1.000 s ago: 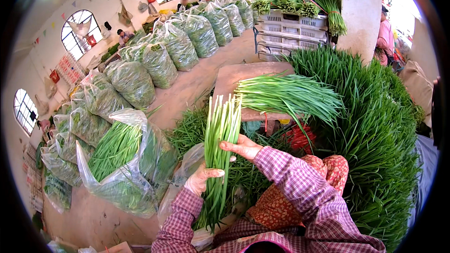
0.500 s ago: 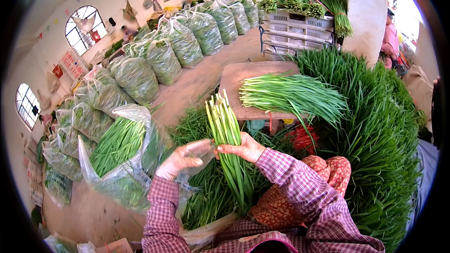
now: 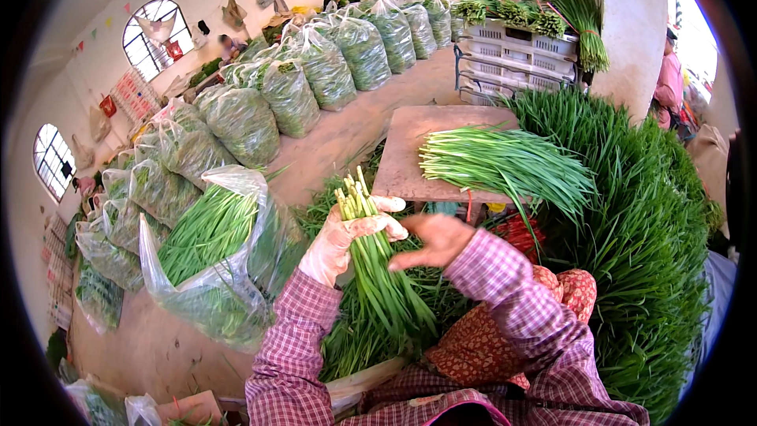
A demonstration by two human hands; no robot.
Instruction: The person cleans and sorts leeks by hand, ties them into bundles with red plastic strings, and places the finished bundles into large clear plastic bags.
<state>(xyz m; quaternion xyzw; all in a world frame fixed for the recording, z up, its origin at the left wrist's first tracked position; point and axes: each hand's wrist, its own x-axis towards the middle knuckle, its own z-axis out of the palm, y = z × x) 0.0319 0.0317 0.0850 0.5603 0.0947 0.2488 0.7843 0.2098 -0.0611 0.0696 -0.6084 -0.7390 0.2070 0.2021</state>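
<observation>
In a pale, thin glove, my left hand is wrapped round the upper part of a bunch of garlic chives. The pale cut ends point up and the green leaves hang down over my lap. Just right of the bunch is my bare right hand, slightly blurred, its thumb and fingers apart and nothing in them. Beyond the hands, a larger heap of garlic chives lies on a small brown board table. Red ties show below that table's edge.
An open clear plastic bag of chives stands at my left. Rows of filled bags run behind it. Tall chives are massed at my right. Stacked white crates stand by a pillar. A person in pink is beyond it.
The bunch has passed from my right hand's hold to my left hand's. My right hand has let go and moved off to the right. The view has shifted slightly.
</observation>
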